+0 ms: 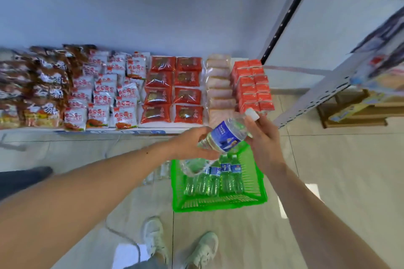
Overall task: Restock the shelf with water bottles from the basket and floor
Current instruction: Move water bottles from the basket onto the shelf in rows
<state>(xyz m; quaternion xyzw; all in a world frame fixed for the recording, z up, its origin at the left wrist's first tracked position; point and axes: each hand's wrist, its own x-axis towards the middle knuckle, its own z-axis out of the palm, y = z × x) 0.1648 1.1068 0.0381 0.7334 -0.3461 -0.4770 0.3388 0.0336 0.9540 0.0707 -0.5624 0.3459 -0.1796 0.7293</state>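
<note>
A clear water bottle (pixel 227 135) with a blue label and white cap lies tilted between both hands, above the green basket (pixel 220 203) on the floor. My left hand (pixel 192 144) grips its bottom end. My right hand (pixel 262 137) holds its neck end near the cap. Several more blue-labelled bottles (pixel 216 179) stand inside the basket. The low shelf (pixel 153 130) in front is packed with snack packets. A few clear bottles (pixel 157 173) lie on the floor left of the basket, blurred.
Rows of red and white snack bags (pixel 122 94) and orange boxes (pixel 251 85) fill the shelf. Another shelf unit (pixel 328 91) stands at the right. My two feet in pale shoes (pixel 179 244) are on the tiled floor below the basket. A cable (pixel 122 236) runs across the floor.
</note>
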